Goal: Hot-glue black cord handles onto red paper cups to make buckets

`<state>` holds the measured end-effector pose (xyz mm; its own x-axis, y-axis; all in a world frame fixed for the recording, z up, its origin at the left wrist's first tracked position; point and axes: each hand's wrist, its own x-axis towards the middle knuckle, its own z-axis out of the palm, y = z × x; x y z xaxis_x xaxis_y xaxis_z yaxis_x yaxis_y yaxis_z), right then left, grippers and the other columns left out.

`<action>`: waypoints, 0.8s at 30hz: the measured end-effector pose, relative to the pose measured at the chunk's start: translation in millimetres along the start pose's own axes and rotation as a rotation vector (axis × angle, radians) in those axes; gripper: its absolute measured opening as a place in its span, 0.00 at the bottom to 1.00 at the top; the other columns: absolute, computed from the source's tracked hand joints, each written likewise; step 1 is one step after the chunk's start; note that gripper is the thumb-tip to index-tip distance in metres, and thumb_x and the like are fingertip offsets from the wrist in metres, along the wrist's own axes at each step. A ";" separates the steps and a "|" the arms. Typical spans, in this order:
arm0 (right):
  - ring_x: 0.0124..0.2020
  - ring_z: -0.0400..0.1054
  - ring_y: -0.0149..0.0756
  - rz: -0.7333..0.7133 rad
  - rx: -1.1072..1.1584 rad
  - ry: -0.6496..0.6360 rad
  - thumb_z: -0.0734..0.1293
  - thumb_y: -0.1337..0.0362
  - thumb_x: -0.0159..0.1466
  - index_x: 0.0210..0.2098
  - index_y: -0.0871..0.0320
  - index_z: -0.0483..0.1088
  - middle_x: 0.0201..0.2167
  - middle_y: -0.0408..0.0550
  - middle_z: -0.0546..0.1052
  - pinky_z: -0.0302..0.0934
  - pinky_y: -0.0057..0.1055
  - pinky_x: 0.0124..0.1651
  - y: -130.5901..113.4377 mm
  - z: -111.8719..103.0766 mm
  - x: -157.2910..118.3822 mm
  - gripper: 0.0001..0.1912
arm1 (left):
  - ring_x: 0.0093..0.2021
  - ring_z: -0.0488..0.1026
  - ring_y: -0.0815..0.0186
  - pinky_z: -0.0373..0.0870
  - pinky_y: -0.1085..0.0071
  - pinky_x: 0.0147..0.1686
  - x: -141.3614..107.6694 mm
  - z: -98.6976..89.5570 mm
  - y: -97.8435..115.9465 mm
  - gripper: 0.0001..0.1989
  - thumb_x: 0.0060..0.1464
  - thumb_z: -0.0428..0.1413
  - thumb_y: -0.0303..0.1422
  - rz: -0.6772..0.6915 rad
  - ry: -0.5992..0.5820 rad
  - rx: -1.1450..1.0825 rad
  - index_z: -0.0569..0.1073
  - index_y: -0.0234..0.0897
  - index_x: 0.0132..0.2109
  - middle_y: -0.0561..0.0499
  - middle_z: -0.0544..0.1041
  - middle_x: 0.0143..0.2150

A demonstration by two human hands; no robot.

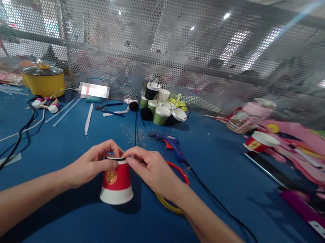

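Observation:
A red and white paper cup (pixel 118 181) with a gold emblem stands upside down near the front of the blue table. My left hand (pixel 96 164) is closed on the cup's upper left side, its thumb on the red wall. At the top right edge of the cup, my right hand (pixel 152 170) pinches a thin black cord (pixel 136 127) that trails back across the table. A dark strip lies along the cup's raised base, partly hidden by the fingers. Behind my right hand are a blue glue gun (pixel 173 145) and a red and yellow ring (pixel 172 208).
Small green, black and white cups (pixel 161 114) are grouped at the back. A yellow pot (pixel 44 79) stands back left, with cables (pixel 19 130) in front. At right lie a phone (pixel 267 168), another red cup (pixel 259 143) and pink strips (pixel 309 164).

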<state>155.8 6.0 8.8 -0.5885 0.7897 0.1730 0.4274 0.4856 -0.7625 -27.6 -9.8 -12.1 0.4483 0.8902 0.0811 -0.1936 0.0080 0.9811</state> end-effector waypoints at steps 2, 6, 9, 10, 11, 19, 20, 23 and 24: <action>0.31 0.66 0.31 -0.005 -0.007 0.002 0.57 0.66 0.62 0.36 0.59 0.69 0.31 0.45 0.74 0.60 0.26 0.34 -0.4 -0.4 0.2 0.10 | 0.38 0.67 0.68 0.63 0.70 0.39 0.1 -0.7 0.6 0.05 0.48 0.54 0.29 0.007 -0.004 0.022 0.63 0.37 0.32 0.53 0.70 0.38; 0.30 0.66 0.30 -0.009 -0.071 0.013 0.57 0.67 0.62 0.37 0.59 0.70 0.31 0.45 0.75 0.59 0.26 0.33 -3.7 -0.4 -0.6 0.10 | 0.39 0.66 0.66 0.63 0.69 0.38 -0.9 -1.9 3.9 0.10 0.45 0.57 0.30 0.034 -0.013 0.244 0.62 0.38 0.34 0.52 0.68 0.39; 0.32 0.67 0.31 -0.009 -0.093 0.022 0.58 0.68 0.62 0.37 0.58 0.70 0.32 0.45 0.76 0.60 0.27 0.34 -6.2 0.4 -1.9 0.10 | 0.36 0.66 0.67 0.64 0.69 0.35 -1.5 -2.4 5.9 0.15 0.43 0.59 0.33 -0.007 0.013 0.417 0.62 0.38 0.38 0.52 0.68 0.37; 0.33 0.68 0.32 -0.008 -0.085 0.019 0.58 0.68 0.62 0.37 0.58 0.70 0.33 0.45 0.76 0.61 0.28 0.35 -6.8 0.6 -2.2 0.10 | 0.34 0.66 0.67 0.64 0.69 0.34 -1.3 -2.5 6.2 0.16 0.44 0.59 0.34 -0.028 0.009 0.431 0.61 0.37 0.38 0.53 0.68 0.35; 0.33 0.68 0.32 -0.007 -0.076 0.015 0.58 0.68 0.62 0.37 0.58 0.70 0.34 0.45 0.76 0.61 0.28 0.35 -7.2 0.6 -2.5 0.10 | 0.33 0.65 0.68 0.64 0.70 0.33 -1.0 -2.6 6.4 0.16 0.44 0.59 0.34 -0.044 -0.004 0.425 0.61 0.37 0.38 0.53 0.68 0.34; 0.38 0.69 0.33 -0.059 0.040 0.055 0.58 0.65 0.64 0.40 0.59 0.70 0.37 0.47 0.76 0.62 0.29 0.41 -5.4 -3.5 -2.0 0.11 | 0.37 0.68 0.67 0.64 0.68 0.37 1.2 -3.9 4.6 0.19 0.43 0.61 0.35 -0.059 -0.076 0.150 0.62 0.37 0.41 0.52 0.68 0.37; 0.37 0.69 0.33 -0.057 0.046 0.056 0.58 0.64 0.64 0.40 0.59 0.70 0.36 0.47 0.76 0.62 0.29 0.40 -4.9 -3.7 -1.9 0.11 | 0.37 0.68 0.67 0.64 0.68 0.38 1.0 -4.1 3.8 0.19 0.43 0.61 0.34 -0.050 -0.088 0.126 0.62 0.37 0.41 0.52 0.68 0.38; 0.36 0.69 0.32 -0.052 0.082 0.040 0.59 0.64 0.63 0.39 0.60 0.70 0.35 0.47 0.76 0.63 0.28 0.38 -3.8 -3.5 -1.8 0.11 | 0.39 0.68 0.67 0.64 0.69 0.39 0.6 -4.4 0.5 0.19 0.44 0.61 0.33 -0.028 -0.114 0.081 0.62 0.37 0.42 0.51 0.68 0.39; 0.35 0.69 0.32 -0.048 0.092 0.039 0.59 0.64 0.63 0.38 0.60 0.70 0.34 0.46 0.76 0.63 0.28 0.37 -3.4 -3.2 -1.8 0.10 | 0.39 0.68 0.67 0.64 0.69 0.39 0.7 -4.5 -0.5 0.20 0.44 0.61 0.33 -0.022 -0.119 0.073 0.63 0.38 0.43 0.51 0.68 0.40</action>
<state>157.5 4.1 13.0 -0.5788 0.7812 0.2339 0.3330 0.4883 -0.8066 -31.1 -7.2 -13.3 0.5530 0.8298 0.0758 -0.1205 -0.0104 0.9927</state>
